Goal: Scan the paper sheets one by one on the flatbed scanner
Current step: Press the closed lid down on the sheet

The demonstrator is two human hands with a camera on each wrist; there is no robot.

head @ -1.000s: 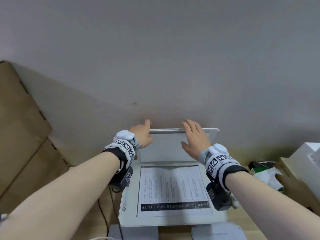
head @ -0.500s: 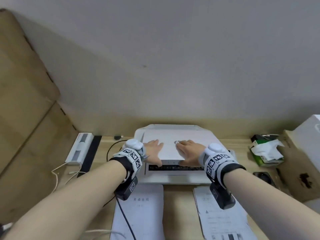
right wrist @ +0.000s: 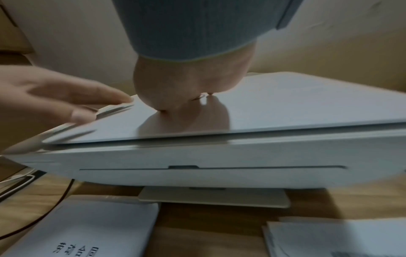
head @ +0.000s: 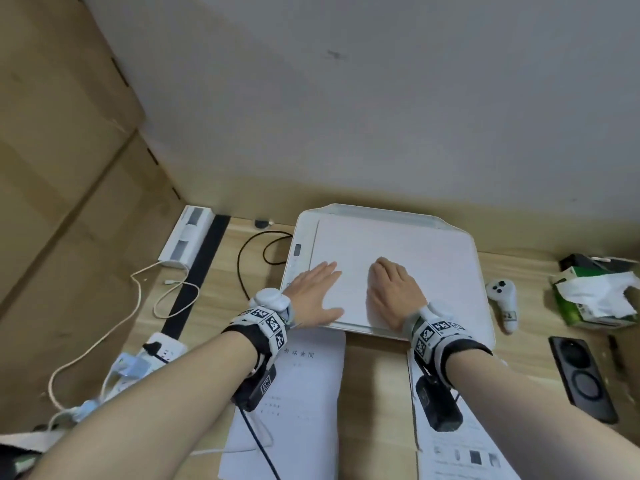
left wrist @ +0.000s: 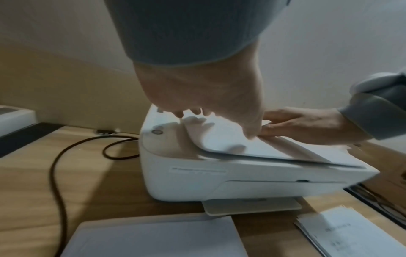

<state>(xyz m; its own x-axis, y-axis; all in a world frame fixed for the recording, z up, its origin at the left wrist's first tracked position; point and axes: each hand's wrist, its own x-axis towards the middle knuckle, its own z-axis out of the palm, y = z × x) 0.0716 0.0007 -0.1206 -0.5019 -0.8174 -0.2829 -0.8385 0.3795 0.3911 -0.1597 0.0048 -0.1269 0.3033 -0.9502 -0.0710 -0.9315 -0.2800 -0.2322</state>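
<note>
The white flatbed scanner (head: pixel 460 271) sits mid-desk with its lid (head: pixel 415 244) down, so the glass and any sheet on it are hidden. My left hand (head: pixel 317 289) lies flat on the lid's front left part, fingers straight. My right hand (head: pixel 391 289) lies flat on it beside the left. The left wrist view shows my left hand (left wrist: pixel 204 100) over the lid edge (left wrist: pixel 252 154); the right wrist view shows my right hand (right wrist: pixel 189 87) pressing the lid (right wrist: pixel 296 104). One paper stack (head: pixel 301 403) lies in front left of the scanner, another paper stack (head: pixel 464 452) in front right.
Cardboard panels (head: pixel 52 150) wall off the left. A white box (head: pixel 188 237), a power strip (head: pixel 162 348) and cables (head: pixel 249 258) lie left of the scanner. To its right are a white controller (head: pixel 504 303), a green tissue box (head: pixel 595 299) and a black device (head: pixel 581 379).
One second ago the lid stood raised with a printed sheet on the glass. Both hands brought the lid down; it now lies shut under flat hands.
</note>
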